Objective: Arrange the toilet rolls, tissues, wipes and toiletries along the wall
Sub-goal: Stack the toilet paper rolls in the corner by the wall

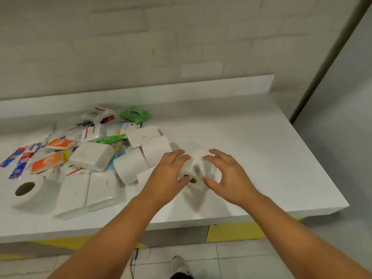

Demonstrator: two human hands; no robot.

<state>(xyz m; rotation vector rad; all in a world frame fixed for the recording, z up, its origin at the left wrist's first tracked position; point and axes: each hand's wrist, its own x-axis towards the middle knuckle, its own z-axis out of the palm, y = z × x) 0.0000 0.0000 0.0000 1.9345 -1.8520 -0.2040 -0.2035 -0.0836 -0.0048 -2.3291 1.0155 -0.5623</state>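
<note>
Two hands are placed on either side of one toilet roll (194, 170), which lies on its side on the white counter (261, 154), just right of the heap of tissue packs (90, 158) and other rolls (130, 168). The roll's core axis is directed roughly from the near edge towards the wall (181, 37), with the cardboard opening turned to the near edge.

The left hand (171, 174) is curled over the roll's left flank, with the fingers bent across the top and the thumb pressed beside the core opening. The right hand (227, 178) is set at the right flank with fingers spread and bent. Because of blur, it cannot be established whether a grip is made or only contact. A pale shape under the right palm cannot be identified.

The raised ledge (181, 87) at the foot of the wall lies straight beyond the fingertips, well apart from the roll, with counter surface between. It is judged that the roll is to be lifted and carried forward along its own axis. Both hands are about equally near, and the left is judged the better seated.
</note>
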